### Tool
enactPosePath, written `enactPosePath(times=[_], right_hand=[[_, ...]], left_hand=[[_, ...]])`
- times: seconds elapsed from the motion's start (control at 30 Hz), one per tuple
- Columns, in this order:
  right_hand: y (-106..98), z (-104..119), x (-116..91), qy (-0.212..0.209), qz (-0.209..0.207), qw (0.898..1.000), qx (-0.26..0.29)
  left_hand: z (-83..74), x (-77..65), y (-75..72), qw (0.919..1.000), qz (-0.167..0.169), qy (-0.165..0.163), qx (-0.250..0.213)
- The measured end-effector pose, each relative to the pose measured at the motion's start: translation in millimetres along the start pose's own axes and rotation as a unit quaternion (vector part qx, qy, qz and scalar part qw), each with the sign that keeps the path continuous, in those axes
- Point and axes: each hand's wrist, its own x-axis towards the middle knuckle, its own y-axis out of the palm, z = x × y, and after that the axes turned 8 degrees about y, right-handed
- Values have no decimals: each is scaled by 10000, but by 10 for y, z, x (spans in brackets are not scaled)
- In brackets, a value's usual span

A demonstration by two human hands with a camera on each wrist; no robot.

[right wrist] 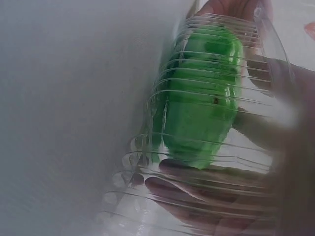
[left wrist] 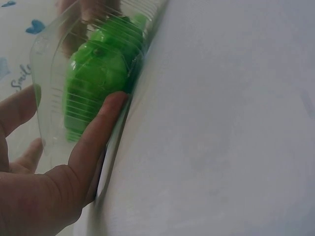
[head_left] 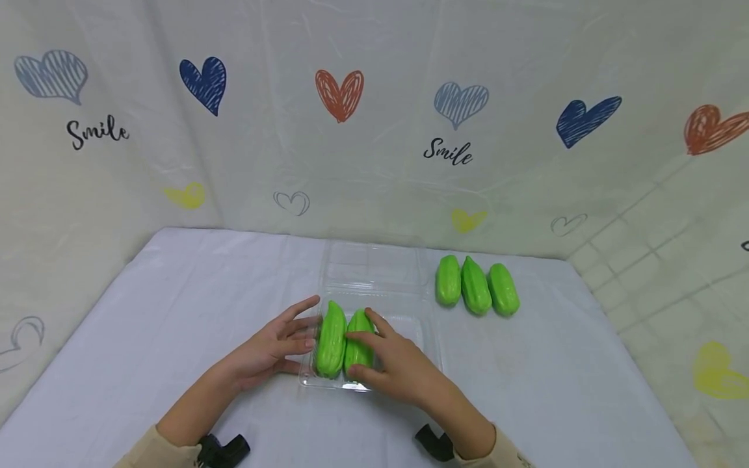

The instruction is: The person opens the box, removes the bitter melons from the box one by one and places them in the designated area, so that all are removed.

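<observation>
A clear plastic clamshell box lies on the white cloth with its lid folded back. Inside its left half, two ridged green cucumber-like vegetables, a left one and a right one, lie side by side. My right hand holds the right vegetable, thumb at its near end and fingers over its far part. My left hand rests against the box's left side, fingers spread and fairly straight. Through the box wall, the left wrist view shows green vegetables beside a straight thumb or finger.
Three more green vegetables lie in a row to the right of the lid. Behind the table hangs a pale curtain printed with hearts. Black wrist-worn devices show at the near edge.
</observation>
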Motion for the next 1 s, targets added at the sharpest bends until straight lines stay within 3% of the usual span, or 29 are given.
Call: enactPosePath(times=[0.43, 1.0], right_hand=[[-55, -4, 3, -34, -195, 9998, -58], [-276, -7, -49, -25, -454, 9989, -92]], left_hand=[[4, 6, -1, 10000, -6, 27, -24], [-3, 2, 7, 10000, -33, 0, -67]])
